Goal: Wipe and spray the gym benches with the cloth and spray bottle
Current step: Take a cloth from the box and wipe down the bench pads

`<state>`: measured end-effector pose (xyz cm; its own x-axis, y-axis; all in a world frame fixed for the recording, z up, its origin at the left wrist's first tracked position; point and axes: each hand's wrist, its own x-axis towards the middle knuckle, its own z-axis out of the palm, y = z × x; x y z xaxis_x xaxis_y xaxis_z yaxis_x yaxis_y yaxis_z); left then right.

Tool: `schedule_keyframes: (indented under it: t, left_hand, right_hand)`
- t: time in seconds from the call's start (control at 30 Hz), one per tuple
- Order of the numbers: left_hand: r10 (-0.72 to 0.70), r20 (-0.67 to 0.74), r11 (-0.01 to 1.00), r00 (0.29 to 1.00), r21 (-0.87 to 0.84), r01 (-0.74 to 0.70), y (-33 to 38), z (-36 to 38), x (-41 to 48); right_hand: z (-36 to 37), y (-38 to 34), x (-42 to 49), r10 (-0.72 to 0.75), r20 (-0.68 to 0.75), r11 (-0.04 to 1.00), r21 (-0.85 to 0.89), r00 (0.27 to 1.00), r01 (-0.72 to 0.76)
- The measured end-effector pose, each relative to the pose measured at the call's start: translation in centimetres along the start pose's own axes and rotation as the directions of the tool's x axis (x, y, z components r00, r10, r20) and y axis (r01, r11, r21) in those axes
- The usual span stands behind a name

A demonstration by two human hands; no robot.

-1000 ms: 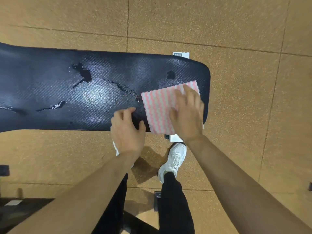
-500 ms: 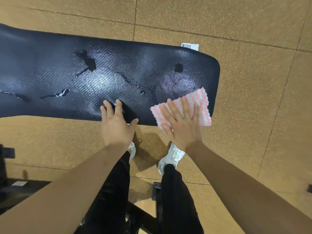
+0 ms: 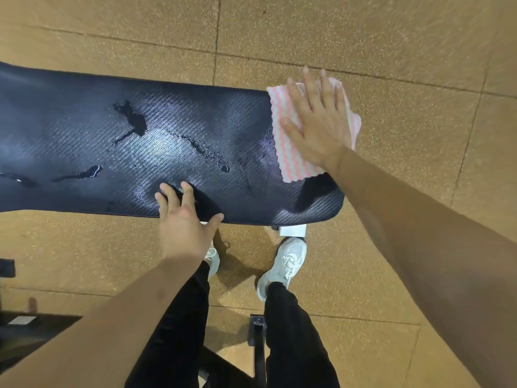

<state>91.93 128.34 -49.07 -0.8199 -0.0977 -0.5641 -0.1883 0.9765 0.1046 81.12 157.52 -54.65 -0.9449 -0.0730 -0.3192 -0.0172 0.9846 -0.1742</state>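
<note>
A black textured gym bench pad (image 3: 84, 130) runs from the left edge to the middle right. Wet streaks and a dark puddle (image 3: 134, 120) lie on it. A pink-and-white striped cloth (image 3: 291, 166) lies on the pad's far right end and hangs slightly over the edge. My right hand (image 3: 316, 127) presses flat on the cloth with its fingers spread. My left hand (image 3: 184, 225) rests on the pad's near edge, fingers apart, holding nothing. No spray bottle is in view.
The floor is tan speckled tile. My white shoes (image 3: 285, 264) stand just in front of the bench, beside its white foot (image 3: 292, 230). A black metal frame bar (image 3: 258, 340) sits behind my legs, and dark equipment (image 3: 16, 331) is at the lower left.
My right hand has slid the cloth from the pad's near edge to its far right corner. A fresh wet smear shows where it passed. My left hand stayed on the near edge.
</note>
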Motion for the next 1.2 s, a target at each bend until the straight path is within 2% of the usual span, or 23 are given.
schedule_keyframes:
  t: [0.07, 0.13, 0.23, 0.3, 0.47, 0.6, 0.7, 0.8, 0.87, 1.03, 1.2]
  left_hand:
    - [0.009, -0.01, 1.0, 1.0, 0.018, -0.009, 0.0, 0.1, 0.0]
    - [0.01, -0.01, 0.999, 1.0, 0.037, -0.009, 0.0, 0.1, -0.1]
    - [0.008, -0.011, 0.998, 1.0, 0.06, -0.007, 0.0, 0.2, 0.0]
    - [0.009, -0.013, 0.998, 1.0, 0.065, -0.008, 0.0, 0.4, 0.0]
    - [0.01, -0.007, 0.999, 1.0, 0.047, -0.01, -0.2, 0.3, 0.0]
    - [0.012, -0.024, 0.995, 1.0, -0.096, -0.014, -1.2, 0.3, -0.2]
    - [-0.033, -0.097, 0.973, 0.995, -0.229, 0.01, -2.3, -0.1, -0.6]
    - [-0.085, -0.152, 0.969, 0.985, -0.242, 0.046, -3.2, -0.6, -0.5]
    - [-0.127, -0.141, 0.969, 0.982, -0.229, 0.092, -3.7, -0.9, 0.0]
    - [-0.059, -0.126, 0.995, 0.99, -0.082, 0.049, -5.1, -1.2, 0.7]
    - [-0.023, -0.143, 0.999, 0.989, -0.046, 0.017, -5.6, -0.9, 0.7]
  right_hand:
    - [-0.3, 0.0, -0.1, 0.012, -0.035, 0.999, -0.031, 0.999, -0.013]
    - [-0.1, -0.2, -1.2, 0.096, -0.068, 0.995, -0.031, 0.993, -0.099]
    - [0.6, -0.6, -2.6, 0.199, -0.004, 0.98, 0.009, 0.98, -0.199]
    - [1.1, -1.3, -3.5, 0.203, 0.032, 0.979, 0.031, 0.979, -0.203]
    - [2.9, -6.1, -7.0, 0.002, 0.09, 0.998, -0.055, 0.996, 0.003]
    - [4.7, -11.3, -10.4, -0.167, 0.135, 0.983, -0.059, 0.977, 0.176]
    - [5.8, -13.7, -12.0, -0.238, 0.117, 0.969, -0.036, 0.964, 0.244]
    - [6.0, -13.6, -12.0, -0.303, 0.105, 0.952, -0.018, 0.947, 0.306]
    - [5.8, -12.6, -11.1, -0.33, 0.111, 0.941, -0.037, 0.937, 0.336]
    - [2.6, -8.5, -4.7, -0.068, 0.06, 0.996, -0.058, 0.996, 0.072]
    - [0.0, -6.6, 2.0, 0.062, 0.019, 0.998, 0.0, 0.998, -0.062]
